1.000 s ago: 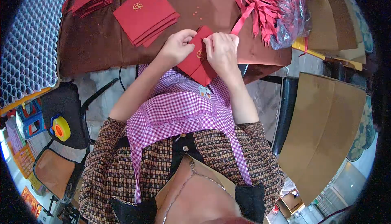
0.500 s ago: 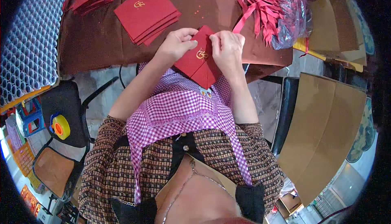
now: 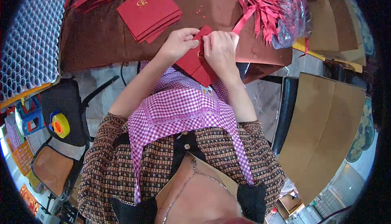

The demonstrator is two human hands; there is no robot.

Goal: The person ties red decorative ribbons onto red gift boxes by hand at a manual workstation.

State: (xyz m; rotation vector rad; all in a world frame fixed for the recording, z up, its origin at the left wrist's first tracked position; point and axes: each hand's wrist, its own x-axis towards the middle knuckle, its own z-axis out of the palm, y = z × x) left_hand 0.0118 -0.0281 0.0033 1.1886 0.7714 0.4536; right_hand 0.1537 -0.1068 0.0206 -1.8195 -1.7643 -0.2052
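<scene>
A person's left hand (image 3: 179,45) and right hand (image 3: 220,50) pinch a red packet (image 3: 190,63) at twelve o'clock. On the brown-covered tabletop (image 3: 95,42), gold-monogrammed red packets (image 3: 149,11) lie stacked at eleven; red ribbons (image 3: 264,10) lie against a clear plastic bag (image 3: 294,22) at one.

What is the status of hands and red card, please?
Left hand and right hand holding red card. Gold mark partly covered. Pink ribbon runs to right hand, grip unclear. Nothing visibly blocking.

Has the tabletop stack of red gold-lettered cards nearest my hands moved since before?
No: the stack of red gold-lettered cards shows no shift in any direction against the small red specks on the brown tablecloth.
</scene>
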